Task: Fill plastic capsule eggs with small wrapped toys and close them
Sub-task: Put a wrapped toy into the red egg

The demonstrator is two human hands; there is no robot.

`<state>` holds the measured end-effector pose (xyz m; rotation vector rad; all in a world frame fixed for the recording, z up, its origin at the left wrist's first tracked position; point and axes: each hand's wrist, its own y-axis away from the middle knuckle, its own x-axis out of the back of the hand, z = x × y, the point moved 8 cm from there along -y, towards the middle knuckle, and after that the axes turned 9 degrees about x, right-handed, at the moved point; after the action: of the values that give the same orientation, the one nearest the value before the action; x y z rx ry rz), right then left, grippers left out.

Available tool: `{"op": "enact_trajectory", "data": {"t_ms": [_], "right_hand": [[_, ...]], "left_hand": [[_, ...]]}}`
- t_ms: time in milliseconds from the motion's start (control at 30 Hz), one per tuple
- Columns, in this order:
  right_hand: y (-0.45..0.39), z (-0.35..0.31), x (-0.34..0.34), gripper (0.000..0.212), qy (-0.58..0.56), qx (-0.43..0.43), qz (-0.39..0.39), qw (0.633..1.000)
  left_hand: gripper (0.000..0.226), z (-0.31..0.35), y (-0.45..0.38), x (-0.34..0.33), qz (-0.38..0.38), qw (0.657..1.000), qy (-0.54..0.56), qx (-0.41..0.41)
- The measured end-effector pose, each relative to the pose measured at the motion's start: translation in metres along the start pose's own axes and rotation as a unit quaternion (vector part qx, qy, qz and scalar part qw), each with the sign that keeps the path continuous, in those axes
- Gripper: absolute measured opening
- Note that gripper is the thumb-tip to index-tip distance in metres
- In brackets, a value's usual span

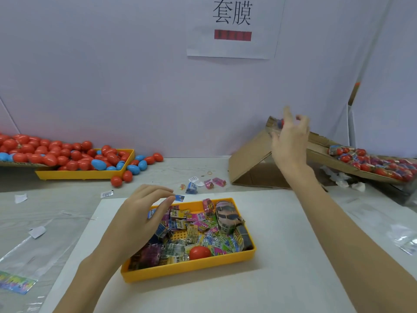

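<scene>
Wrapped toys (198,229) in yellow tray (191,266), left hand (144,213) pinching blue packet (179,197), right hand (290,136) raised, fingers spread, blurred.

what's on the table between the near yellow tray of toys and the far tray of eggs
In the head view, two loose red eggs, a white label and a few stray wrapped toys lie on the table between them.

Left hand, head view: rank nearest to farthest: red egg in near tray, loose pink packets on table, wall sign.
From the left hand:
1. Red egg, in the near tray, right of it.
2. Pink packets, on the table beyond the tray.
3. Wall sign, high on the back wall.
</scene>
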<state>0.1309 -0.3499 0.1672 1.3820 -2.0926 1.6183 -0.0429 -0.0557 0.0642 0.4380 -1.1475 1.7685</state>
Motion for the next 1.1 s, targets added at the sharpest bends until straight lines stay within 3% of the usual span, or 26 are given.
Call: {"op": "enact_trajectory", "data": {"t_ms": [67, 133, 267, 367, 467, 567, 667, 767, 867, 1000, 1100], "right_hand": [[0.021, -0.01, -0.016, 0.065, 0.081, 0.018, -0.043, 0.996], [0.057, -0.028, -0.032, 0.052, 0.085, 0.059, -0.061, 0.993], [0.113, -0.052, -0.056, 0.021, -0.085, 0.095, -0.086, 0.988], [0.13, -0.067, -0.066, 0.016, -0.154, 0.128, -0.12, 0.972], [0.142, -0.076, -0.073, 0.016, -0.19, 0.163, -0.163, 0.955], [0.15, -0.084, -0.077, 0.015, -0.201, 0.183, -0.194, 0.943], [0.158, -0.093, -0.077, 0.014, -0.21, 0.203, -0.213, 0.932], [0.162, -0.095, -0.076, 0.014, -0.217, 0.21, -0.224, 0.927], [0.161, -0.092, -0.077, 0.014, -0.223, 0.202, -0.227, 0.926], [0.156, -0.089, -0.075, 0.015, -0.23, 0.191, -0.221, 0.928], [0.156, -0.089, -0.076, 0.015, -0.228, 0.193, -0.23, 0.926]], "left_hand": [[0.035, -0.002, -0.001, 0.0, -0.003, 1.0, -0.012, 0.01], [0.036, -0.006, 0.0, -0.001, -0.008, 0.999, -0.021, 0.025], [0.035, -0.015, 0.0, 0.002, 0.007, 0.998, -0.023, 0.062], [0.02, -0.031, 0.0, 0.008, 0.047, 0.989, 0.025, 0.138], [0.022, -0.063, -0.015, 0.013, 0.062, 0.968, 0.042, 0.241], [0.023, -0.097, -0.052, 0.01, 0.008, 0.956, -0.075, 0.285], [0.027, -0.114, -0.092, 0.0, -0.057, 0.938, -0.254, 0.228], [0.027, -0.128, -0.106, -0.019, -0.129, 0.879, -0.423, 0.179], [0.023, -0.138, -0.105, -0.032, -0.128, 0.846, -0.497, 0.148], [0.029, -0.141, -0.1, -0.036, -0.089, 0.869, -0.471, 0.125], [0.026, -0.127, -0.095, -0.021, -0.015, 0.953, -0.267, 0.146]]}}
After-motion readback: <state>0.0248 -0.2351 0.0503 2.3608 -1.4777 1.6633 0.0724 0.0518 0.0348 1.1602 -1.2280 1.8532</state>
